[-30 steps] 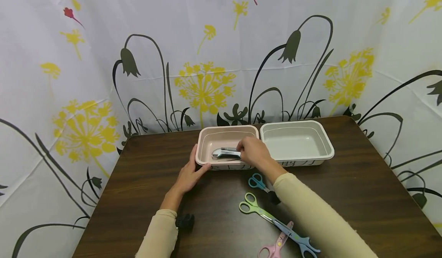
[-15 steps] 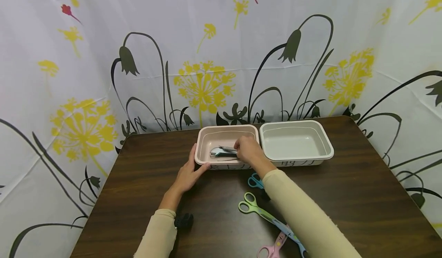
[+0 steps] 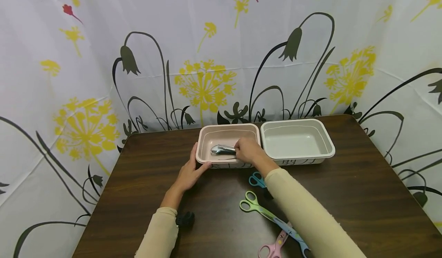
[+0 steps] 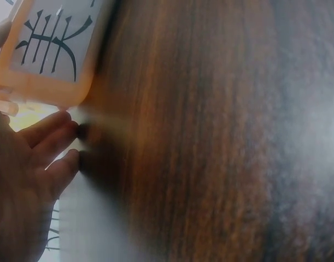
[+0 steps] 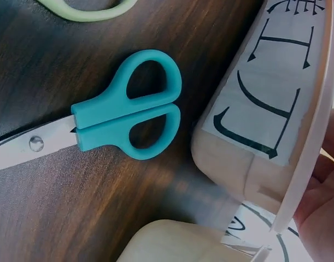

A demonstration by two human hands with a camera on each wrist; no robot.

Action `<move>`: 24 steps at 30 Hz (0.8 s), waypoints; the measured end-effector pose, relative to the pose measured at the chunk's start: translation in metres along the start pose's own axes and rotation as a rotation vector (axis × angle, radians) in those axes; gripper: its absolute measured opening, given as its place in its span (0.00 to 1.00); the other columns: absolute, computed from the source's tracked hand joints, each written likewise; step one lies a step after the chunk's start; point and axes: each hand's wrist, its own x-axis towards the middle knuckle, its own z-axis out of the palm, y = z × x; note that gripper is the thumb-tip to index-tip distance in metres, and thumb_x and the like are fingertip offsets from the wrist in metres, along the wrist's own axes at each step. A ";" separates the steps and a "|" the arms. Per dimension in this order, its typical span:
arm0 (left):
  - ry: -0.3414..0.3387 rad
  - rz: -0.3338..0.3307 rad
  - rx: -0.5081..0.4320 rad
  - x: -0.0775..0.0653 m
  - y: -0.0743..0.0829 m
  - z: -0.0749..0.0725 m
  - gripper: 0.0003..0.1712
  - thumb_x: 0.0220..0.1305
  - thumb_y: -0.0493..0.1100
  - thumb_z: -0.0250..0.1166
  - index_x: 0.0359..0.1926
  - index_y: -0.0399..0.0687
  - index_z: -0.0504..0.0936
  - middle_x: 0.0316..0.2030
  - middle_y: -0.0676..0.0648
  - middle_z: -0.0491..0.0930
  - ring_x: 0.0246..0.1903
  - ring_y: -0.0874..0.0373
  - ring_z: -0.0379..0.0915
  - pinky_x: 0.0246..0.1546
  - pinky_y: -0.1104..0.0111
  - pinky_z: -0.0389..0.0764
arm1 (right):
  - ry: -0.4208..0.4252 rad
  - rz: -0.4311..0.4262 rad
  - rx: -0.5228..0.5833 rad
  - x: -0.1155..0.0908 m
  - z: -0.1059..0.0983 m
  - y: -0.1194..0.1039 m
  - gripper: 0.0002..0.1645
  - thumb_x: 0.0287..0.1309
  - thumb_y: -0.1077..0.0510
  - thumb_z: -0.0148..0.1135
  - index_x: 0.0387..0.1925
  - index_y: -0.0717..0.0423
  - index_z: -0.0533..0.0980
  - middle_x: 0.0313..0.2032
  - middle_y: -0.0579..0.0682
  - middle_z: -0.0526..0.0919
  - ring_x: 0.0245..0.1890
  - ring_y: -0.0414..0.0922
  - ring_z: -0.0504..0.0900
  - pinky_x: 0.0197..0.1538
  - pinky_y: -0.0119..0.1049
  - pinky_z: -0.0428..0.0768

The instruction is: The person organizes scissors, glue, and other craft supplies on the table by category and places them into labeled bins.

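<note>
A pink bin [image 3: 207,129] with a paper label on its front stands at the table's back edge. My left hand [image 3: 188,177] rests against its left side, fingers straight along the wall and thumb at the front rim. My right hand [image 3: 248,150] reaches inside it, fingers curled at the right end of slim silvery tools; its fingertips are hidden. One, a utility knife [image 3: 217,149] by its look, has a rounded end. A thin grey piece lies along its top. In the right wrist view, the right hand [image 5: 325,191] shows partly behind the rim.
A white bin [image 3: 326,154] stands right of the pink one. In front lie teal scissors [image 5: 126,112], green-handled scissors [image 3: 251,202], partly covered blue handles [image 3: 304,246] and pink scissors [image 3: 274,248]. A patterned curtain [image 3: 203,58] hangs behind the table.
My right hand shifts slightly left inside the pink bin, then stays near there. The thin grey tool, raised a little half a second ago, now lies closer along the utility knife. The left hand stays put.
</note>
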 end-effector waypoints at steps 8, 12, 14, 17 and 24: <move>0.002 0.011 0.006 0.002 0.002 -0.001 0.54 0.63 0.67 0.60 0.78 0.70 0.35 0.71 0.38 0.60 0.64 0.36 0.63 0.59 0.40 0.62 | 0.028 -0.052 0.016 -0.013 -0.022 -0.004 0.16 0.64 0.61 0.54 0.46 0.56 0.86 0.46 0.50 0.86 0.48 0.46 0.82 0.51 0.43 0.77; 0.002 0.008 0.006 0.001 0.003 -0.002 0.54 0.63 0.67 0.60 0.77 0.73 0.35 0.70 0.38 0.61 0.64 0.36 0.64 0.59 0.41 0.63 | 0.020 -0.071 0.031 -0.024 -0.033 -0.007 0.15 0.65 0.58 0.57 0.48 0.54 0.85 0.49 0.51 0.85 0.52 0.47 0.81 0.53 0.45 0.76; 0.002 0.009 0.009 0.002 0.002 -0.002 0.54 0.63 0.67 0.60 0.77 0.73 0.35 0.70 0.37 0.61 0.64 0.36 0.64 0.59 0.41 0.63 | 0.010 -0.079 0.039 -0.031 -0.037 -0.008 0.15 0.65 0.57 0.58 0.49 0.52 0.85 0.49 0.50 0.84 0.52 0.47 0.80 0.53 0.46 0.76; -0.004 0.013 0.011 0.003 0.001 -0.001 0.54 0.63 0.68 0.60 0.77 0.72 0.34 0.71 0.38 0.61 0.63 0.36 0.64 0.59 0.41 0.63 | 0.000 -0.089 0.055 -0.044 -0.044 -0.011 0.14 0.65 0.56 0.60 0.49 0.50 0.84 0.49 0.48 0.84 0.52 0.46 0.80 0.53 0.46 0.75; -0.011 0.006 0.008 0.002 -0.001 0.001 0.54 0.63 0.67 0.60 0.77 0.73 0.33 0.71 0.38 0.60 0.64 0.36 0.63 0.59 0.41 0.62 | -0.001 -0.132 0.068 -0.088 -0.058 -0.022 0.14 0.64 0.53 0.63 0.50 0.49 0.84 0.48 0.45 0.85 0.48 0.45 0.82 0.49 0.46 0.77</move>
